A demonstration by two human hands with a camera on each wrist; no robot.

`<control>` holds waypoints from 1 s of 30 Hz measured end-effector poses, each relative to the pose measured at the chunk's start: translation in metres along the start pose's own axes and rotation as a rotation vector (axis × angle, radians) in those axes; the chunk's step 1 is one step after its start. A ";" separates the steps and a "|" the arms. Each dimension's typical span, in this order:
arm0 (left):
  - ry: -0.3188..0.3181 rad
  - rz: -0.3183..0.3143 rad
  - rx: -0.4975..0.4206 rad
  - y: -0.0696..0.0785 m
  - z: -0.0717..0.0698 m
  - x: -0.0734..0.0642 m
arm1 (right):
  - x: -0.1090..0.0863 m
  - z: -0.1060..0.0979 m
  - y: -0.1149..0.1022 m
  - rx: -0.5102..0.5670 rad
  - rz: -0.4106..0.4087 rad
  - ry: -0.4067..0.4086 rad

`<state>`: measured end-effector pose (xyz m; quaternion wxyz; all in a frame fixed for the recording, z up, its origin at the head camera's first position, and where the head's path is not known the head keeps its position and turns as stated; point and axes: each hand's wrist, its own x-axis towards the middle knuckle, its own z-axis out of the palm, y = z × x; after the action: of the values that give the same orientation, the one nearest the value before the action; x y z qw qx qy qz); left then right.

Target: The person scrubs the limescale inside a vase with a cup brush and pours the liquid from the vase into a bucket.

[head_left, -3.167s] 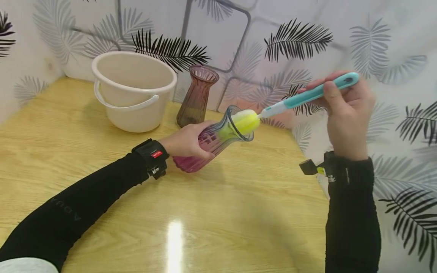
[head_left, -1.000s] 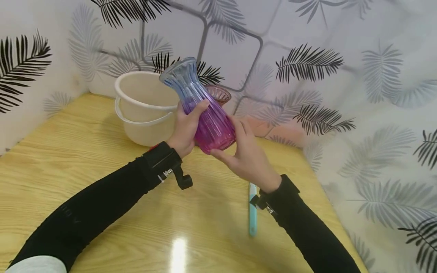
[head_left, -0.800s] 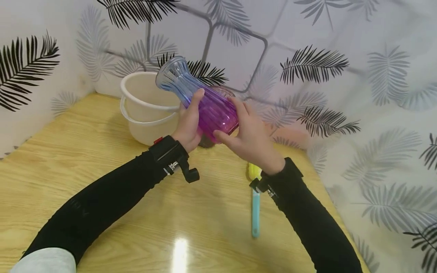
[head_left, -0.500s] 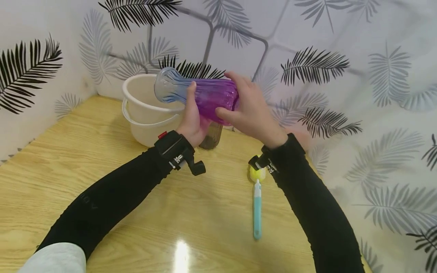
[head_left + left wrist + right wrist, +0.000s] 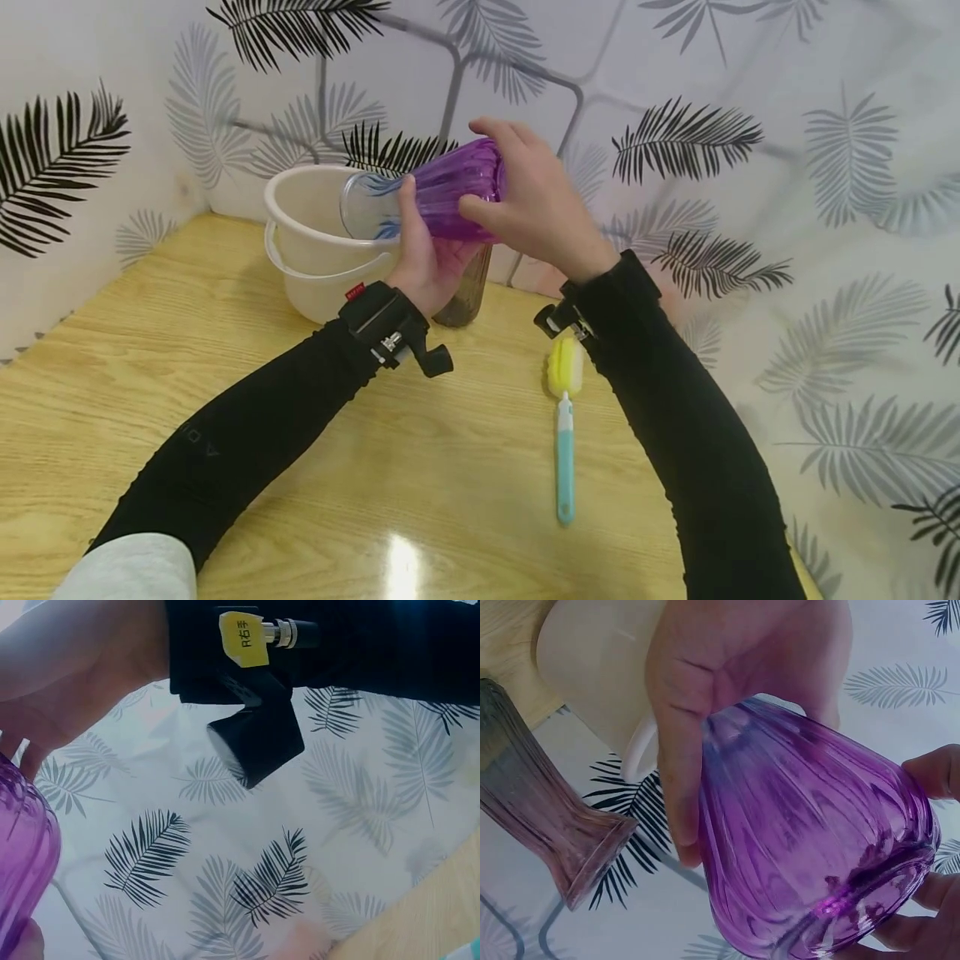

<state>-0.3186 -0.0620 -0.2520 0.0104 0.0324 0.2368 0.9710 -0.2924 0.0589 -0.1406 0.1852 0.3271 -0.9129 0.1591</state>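
Note:
A ribbed glass vase (image 5: 453,187), clear blue at the neck and purple toward the base, is held tipped in the air. Its mouth points down and left over the opening of the cream bucket (image 5: 315,296). My left hand (image 5: 429,267) grips the vase's body from below, thumb up along the near side. My right hand (image 5: 543,200) holds it at the raised base, thumb on the near side and fingers over the top. In the right wrist view, the purple base (image 5: 832,900) shows large between the left palm and the right fingertips (image 5: 934,772).
A second, brownish-pink glass vase (image 5: 467,292) stands behind my left hand, beside the bucket. On the wooden table (image 5: 465,467), a bottle brush (image 5: 566,450) with a yellow sponge head and turquoise handle lies below my right wrist. A patterned wall (image 5: 675,75) closes off the back and right.
Earlier the right hand held the brush in the vase; the brush now lies on the table. Both hands have since tipped the vase, its base rising and its mouth lowering toward the bucket.

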 end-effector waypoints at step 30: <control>-0.285 0.262 1.671 -0.094 -0.026 0.034 | -0.103 0.112 0.155 0.682 0.325 -0.167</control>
<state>-0.3537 0.0110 -0.3167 -0.0993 0.1781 0.8652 0.4581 -0.3463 0.1824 -0.3108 -0.0366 0.2328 -0.8594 0.4538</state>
